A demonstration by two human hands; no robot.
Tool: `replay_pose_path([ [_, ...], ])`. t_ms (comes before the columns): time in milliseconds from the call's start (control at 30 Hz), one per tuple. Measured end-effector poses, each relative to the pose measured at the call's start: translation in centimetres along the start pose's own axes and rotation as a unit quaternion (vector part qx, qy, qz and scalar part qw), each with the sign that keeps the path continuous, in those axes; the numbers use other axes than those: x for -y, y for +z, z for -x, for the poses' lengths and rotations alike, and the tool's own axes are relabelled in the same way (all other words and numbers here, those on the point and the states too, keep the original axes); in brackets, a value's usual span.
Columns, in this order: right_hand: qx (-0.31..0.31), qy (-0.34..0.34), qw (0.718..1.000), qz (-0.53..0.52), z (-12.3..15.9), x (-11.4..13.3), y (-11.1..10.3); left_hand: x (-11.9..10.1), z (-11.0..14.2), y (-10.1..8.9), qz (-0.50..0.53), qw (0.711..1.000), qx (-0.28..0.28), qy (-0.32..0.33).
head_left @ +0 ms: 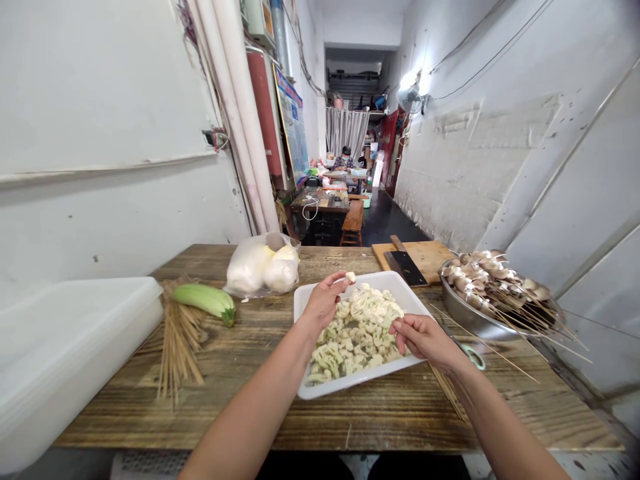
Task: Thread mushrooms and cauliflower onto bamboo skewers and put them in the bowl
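My left hand [325,300] pinches a small cauliflower floret [351,277] between thumb and fingertips, above the far left part of a white plastic tray [360,385]. Many cut cauliflower pieces [357,333] lie in the tray. My right hand [417,337] is over the tray's right side, its thumb and fingers pressed together close to the cauliflower. Whatever lies between those fingertips is too small to make out. Thin bamboo skewers [447,390] rest on the table beside the tray, partly under my right forearm.
On the right stand a metal bowl [467,312] of skewered mushrooms [493,280], green-handled scissors [473,357], and a cutting board [433,257] with a cleaver [406,265]. Leftward are a zucchini [206,300] on skewers [180,347], a plastic bag [263,265] and stacked white trays [75,353]. A person [345,159] sits far back.
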State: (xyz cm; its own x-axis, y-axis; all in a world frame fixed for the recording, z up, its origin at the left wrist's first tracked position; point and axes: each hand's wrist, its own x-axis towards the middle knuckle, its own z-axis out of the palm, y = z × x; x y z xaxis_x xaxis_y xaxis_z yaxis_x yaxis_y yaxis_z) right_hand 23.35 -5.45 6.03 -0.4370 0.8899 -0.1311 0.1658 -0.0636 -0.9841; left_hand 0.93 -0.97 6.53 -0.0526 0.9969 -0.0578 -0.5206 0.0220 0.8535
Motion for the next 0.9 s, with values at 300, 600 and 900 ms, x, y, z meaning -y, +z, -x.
replay_pose_path([
  [300,0.007,0.007,1.0,0.009,0.07,0.38,0.23,-0.24,0.17,0.37,0.077,0.996,-0.039,-0.008],
  [600,-0.013,0.008,1.0,0.004,-0.09,0.35,0.33,0.17,0.01,0.31,0.067,0.998,-0.001,0.017],
  [900,-0.035,0.01,0.999,-0.002,-0.24,0.48,0.44,0.52,0.18,0.31,0.026,0.999,0.021,0.0],
])
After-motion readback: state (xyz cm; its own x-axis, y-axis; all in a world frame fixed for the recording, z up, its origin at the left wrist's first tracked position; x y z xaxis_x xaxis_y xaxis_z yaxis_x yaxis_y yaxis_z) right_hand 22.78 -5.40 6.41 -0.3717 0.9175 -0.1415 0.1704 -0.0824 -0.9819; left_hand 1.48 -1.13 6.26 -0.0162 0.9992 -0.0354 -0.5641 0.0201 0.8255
